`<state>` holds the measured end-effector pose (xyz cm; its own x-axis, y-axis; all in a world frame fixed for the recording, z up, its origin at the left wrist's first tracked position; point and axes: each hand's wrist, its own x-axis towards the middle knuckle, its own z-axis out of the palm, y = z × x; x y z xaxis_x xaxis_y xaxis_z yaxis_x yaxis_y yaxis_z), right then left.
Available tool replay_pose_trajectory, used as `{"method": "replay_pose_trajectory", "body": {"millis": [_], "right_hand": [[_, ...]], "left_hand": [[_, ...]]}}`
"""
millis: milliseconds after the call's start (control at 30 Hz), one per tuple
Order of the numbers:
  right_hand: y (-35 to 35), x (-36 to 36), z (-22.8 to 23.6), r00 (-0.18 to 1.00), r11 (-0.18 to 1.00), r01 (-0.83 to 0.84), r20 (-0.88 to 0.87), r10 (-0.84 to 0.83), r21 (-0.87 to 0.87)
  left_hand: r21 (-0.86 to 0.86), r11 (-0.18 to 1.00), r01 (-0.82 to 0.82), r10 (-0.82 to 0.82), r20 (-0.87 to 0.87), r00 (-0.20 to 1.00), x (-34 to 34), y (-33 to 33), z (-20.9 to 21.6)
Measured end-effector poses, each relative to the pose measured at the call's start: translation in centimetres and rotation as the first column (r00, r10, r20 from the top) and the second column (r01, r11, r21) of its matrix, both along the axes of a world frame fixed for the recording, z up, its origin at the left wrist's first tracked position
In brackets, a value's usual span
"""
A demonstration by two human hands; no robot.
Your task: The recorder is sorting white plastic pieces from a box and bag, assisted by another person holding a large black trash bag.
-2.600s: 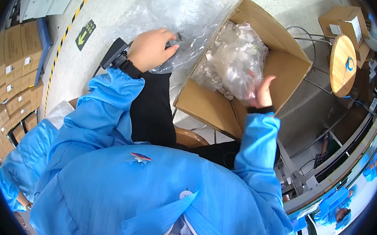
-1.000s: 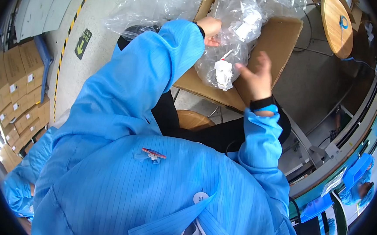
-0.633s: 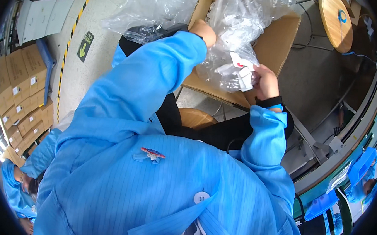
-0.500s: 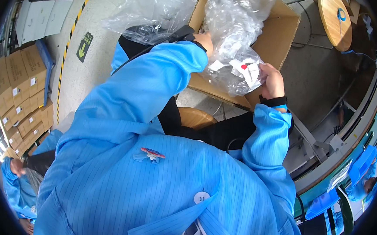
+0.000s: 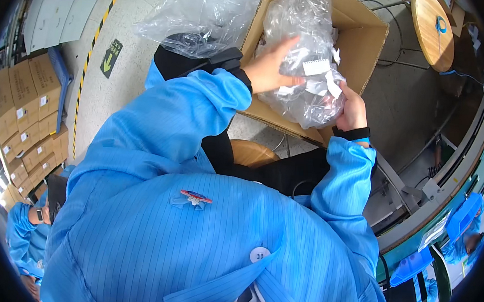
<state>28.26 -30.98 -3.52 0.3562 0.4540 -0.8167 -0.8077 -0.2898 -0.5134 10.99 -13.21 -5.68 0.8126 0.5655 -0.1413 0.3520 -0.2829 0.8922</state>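
A crumpled clear plastic bag (image 5: 282, 22), with several small white paper pieces (image 5: 316, 67) in or on it, fills much of an open cardboard box (image 5: 368, 33). At the left side of the bag, my left hand (image 5: 271, 69) is open, thumb and fingers spread apart over the plastic. My right hand (image 5: 354, 109) is closed at the bag's near right side, its fingertips pinching the plastic. Part of the right fingers is hidden behind the bag's folds.
Another clear plastic bag (image 5: 201, 13) lies left of the box. A round wooden stool top (image 5: 432, 29) stands at the upper right, another (image 5: 253, 153) below the box. Stacked cartons (image 5: 23, 113) and a co-worker's blue sleeve (image 5: 20, 231) are at the left.
My left hand has come up out of the bag's left side and spread its fingers. The bag's near part has shifted, and a red dot on a paper piece no longer shows.
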Motion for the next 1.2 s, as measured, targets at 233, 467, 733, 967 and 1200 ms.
{"method": "replay_pose_trajectory", "body": {"millis": [233, 467, 733, 967, 1200], "right_hand": [[0.7, -0.3, 1.6, 0.991, 0.988, 0.077, 0.101, -0.091, 0.134], [1.5, -1.4, 3.4, 0.797, 0.965, -0.109, 0.601, -0.060, 0.240], [0.4, 0.4, 2.0, 0.836, 0.996, -0.052, 0.549, 0.004, 0.071], [1.1, -0.7, 2.1, 0.643, 0.911, -0.300, 0.766, -0.026, 0.283], [0.5, -1.5, -0.4, 0.559, 0.993, -0.023, 0.822, 0.109, -0.116]], "left_hand": [[-0.745, 0.576, -0.337, 0.078, -0.360, 0.930, -0.2, 1.8, -3.9], [-0.962, -0.087, -0.259, 0.318, -0.273, 0.908, 0.9, 2.7, 1.6], [-0.654, 0.735, -0.181, -0.071, -0.339, 0.938, -0.3, 2.0, -1.3], [-0.919, 0.036, -0.393, 0.101, -0.388, 0.916, 1.0, 2.2, 1.4], [-0.871, 0.201, -0.448, 0.099, -0.437, 0.894, 0.6, 1.2, 1.2]]}}
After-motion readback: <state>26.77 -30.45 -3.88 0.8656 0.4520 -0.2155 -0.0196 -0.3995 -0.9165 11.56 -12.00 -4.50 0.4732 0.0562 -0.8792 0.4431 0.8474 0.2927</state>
